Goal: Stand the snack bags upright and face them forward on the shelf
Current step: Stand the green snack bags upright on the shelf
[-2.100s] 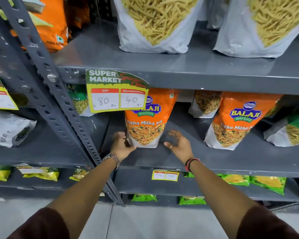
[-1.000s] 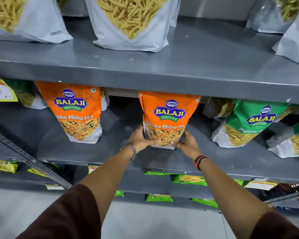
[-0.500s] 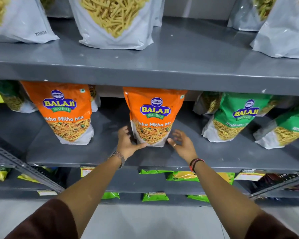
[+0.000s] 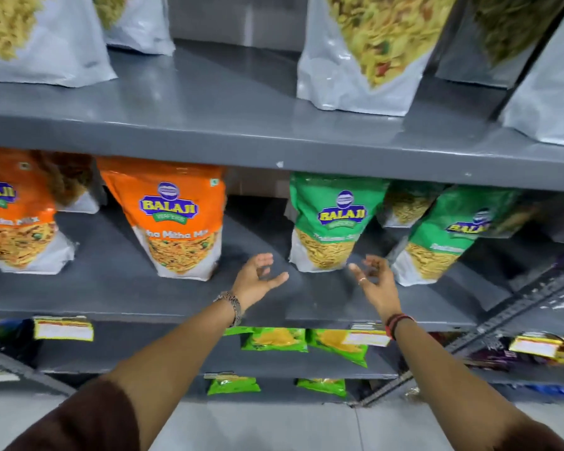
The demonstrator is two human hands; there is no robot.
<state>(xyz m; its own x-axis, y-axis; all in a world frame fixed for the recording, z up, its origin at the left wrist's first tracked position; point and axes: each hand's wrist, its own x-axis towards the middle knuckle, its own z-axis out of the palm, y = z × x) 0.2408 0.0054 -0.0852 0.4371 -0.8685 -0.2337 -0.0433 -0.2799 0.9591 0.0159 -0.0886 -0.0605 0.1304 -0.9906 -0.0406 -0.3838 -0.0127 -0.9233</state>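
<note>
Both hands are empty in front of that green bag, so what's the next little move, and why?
Probably close both hands on the sides of the nearer green bag. The left hand and right hand hover open on either side of its base, touching nothing, and the orange bag to its left already stands facing forward.

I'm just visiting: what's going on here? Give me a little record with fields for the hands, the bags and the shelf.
left hand: left hand open, empty, over the middle shelf
right hand: right hand open, empty, just in front of the green bag
green bag: upright, front facing out
orange bag: orange bag upright, front facing out, left of the hands
contact: no bag held
</note>
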